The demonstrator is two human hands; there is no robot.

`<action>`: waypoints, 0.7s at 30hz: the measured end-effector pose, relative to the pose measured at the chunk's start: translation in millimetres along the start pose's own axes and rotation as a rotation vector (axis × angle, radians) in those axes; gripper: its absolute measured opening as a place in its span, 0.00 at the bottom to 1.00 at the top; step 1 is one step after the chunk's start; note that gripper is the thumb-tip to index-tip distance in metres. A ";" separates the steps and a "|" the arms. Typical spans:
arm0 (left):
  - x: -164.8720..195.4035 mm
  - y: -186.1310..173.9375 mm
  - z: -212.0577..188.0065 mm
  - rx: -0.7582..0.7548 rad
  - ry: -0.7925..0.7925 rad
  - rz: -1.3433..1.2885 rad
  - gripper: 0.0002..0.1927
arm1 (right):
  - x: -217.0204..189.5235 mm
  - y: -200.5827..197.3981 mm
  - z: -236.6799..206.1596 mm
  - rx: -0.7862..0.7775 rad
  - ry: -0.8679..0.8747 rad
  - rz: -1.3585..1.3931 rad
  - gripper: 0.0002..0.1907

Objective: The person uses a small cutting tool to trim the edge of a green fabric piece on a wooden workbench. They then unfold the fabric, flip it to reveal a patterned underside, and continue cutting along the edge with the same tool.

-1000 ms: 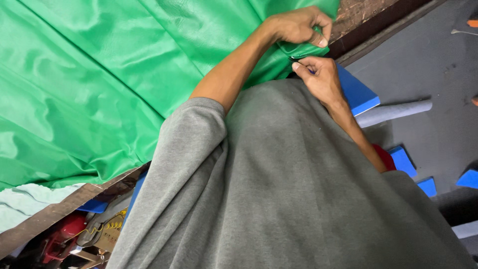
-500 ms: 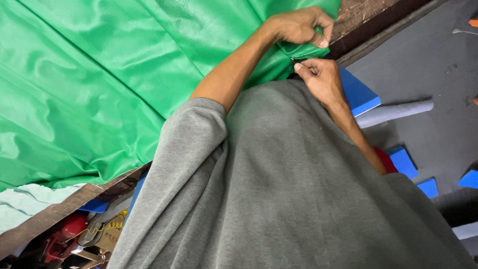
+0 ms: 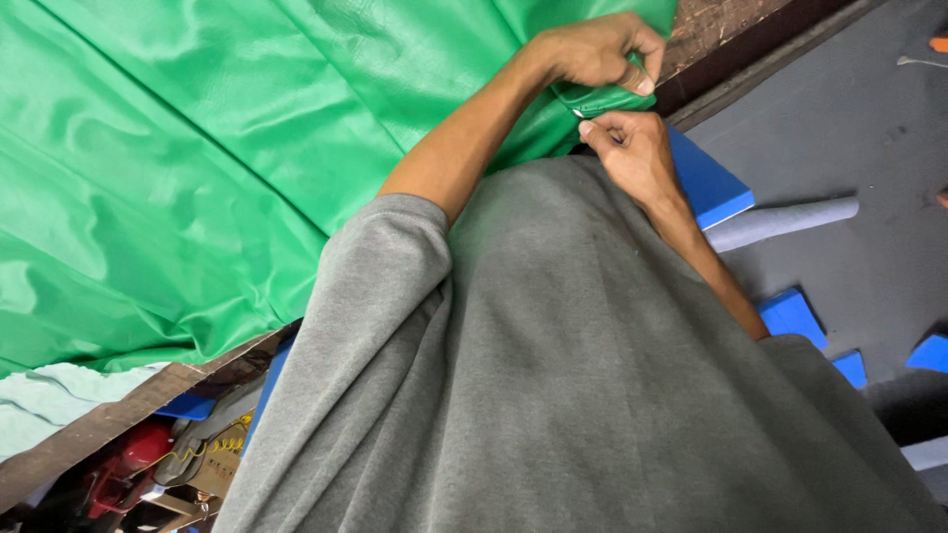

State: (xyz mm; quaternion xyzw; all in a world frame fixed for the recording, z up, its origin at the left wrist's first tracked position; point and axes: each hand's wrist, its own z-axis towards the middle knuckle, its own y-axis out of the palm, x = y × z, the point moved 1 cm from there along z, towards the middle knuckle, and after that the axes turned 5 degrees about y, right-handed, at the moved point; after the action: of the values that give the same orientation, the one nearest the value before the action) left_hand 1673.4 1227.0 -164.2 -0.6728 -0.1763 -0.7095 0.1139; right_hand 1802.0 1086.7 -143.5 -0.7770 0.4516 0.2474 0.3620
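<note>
1. At the tabletop's far edge, near the upper right of the view, both hands work on the same bit of green fabric.
2. The left hand is curled nearly closed, thumb and fingers pinching a folded hem of the green fabric right at the tabletop's edge.
3. The right hand sits just below it, touching the same fold; its fingertips are pressed together on the cloth and on something thin and pale between them, too small to make out.
4. The two hands are just beside each other, almost touching, with the pinched fold between them.
5. The green fabric is shiny and creased, and it spreads from that fold across nearly all of the tabletop, reaching the left and top borders of the view.
6. The person's grey sweatshirt fills the lower middle of the view, its sleeves pushed up above the bare forearms.
7. A strip of pale mint cloth lies beside the green fabric at the tabletop's near left edge.
8. Below that edge, a red tool and other clutter sit in shadow, hard to tell apart.
9. Off the tabletop, on the grey floor to the right, lie several blue blocks and a grey tube.
</note>
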 end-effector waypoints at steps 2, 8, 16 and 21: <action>0.9 -0.7 1.2 -0.006 0.052 0.011 0.06 | -1.9 -1.3 -1.0 0.023 0.021 -0.088 0.09; 3.0 -0.1 3.7 -0.018 0.024 0.023 0.06 | -1.9 1.1 -0.3 0.027 0.022 0.044 0.09; 7.9 -0.1 6.6 -0.019 0.065 0.002 0.06 | 1.6 4.4 1.3 0.013 0.049 0.094 0.09; 8.9 1.2 8.7 -0.027 0.030 0.042 0.06 | 8.9 9.8 5.6 0.046 0.045 0.132 0.09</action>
State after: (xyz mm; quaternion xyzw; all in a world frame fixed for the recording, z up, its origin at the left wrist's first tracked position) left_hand 1681.2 1230.0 -154.9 -0.6672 -0.1508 -0.7192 0.1221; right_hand 1797.2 1083.3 -156.6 -0.7423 0.5155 0.2430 0.3524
